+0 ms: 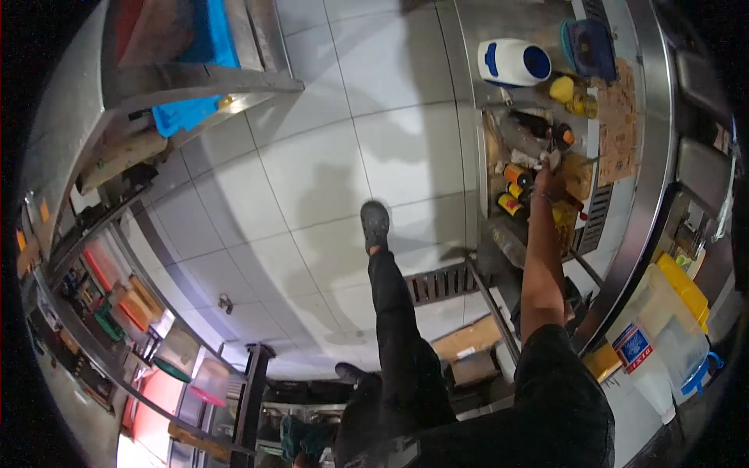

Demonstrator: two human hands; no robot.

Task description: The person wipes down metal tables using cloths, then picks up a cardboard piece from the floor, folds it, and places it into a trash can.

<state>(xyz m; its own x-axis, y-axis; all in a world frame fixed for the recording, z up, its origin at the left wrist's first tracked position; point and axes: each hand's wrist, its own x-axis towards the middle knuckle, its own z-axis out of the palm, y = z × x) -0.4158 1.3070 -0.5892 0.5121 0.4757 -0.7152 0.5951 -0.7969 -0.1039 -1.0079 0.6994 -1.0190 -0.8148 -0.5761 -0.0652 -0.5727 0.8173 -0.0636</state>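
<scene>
From my end, the right hand point(550, 179) is down among the bottles in a shallow tray point(484, 160), its fingers at a small pale thing point(555, 158); I can't tell whether they pinch it or only touch it. The left hand I can't make out. Just ahead of the fingertips sits an orange cap point(568, 138); a dark bottle point(529, 122) lies ahead and to the left. Close on the hand's left are an orange-labelled bottle point(516, 175) and, nearer the body, a yellow-labelled bottle point(510, 205). I'd want the wrist high and the fingers coming in from above, since a sideways sweep could roll those bottles, and a sure grip before any lift. Farther ahead are a yellow-topped container point(562, 90) and then a white-and-blue container point(511, 62), which I judge well clear of the reach.
</scene>
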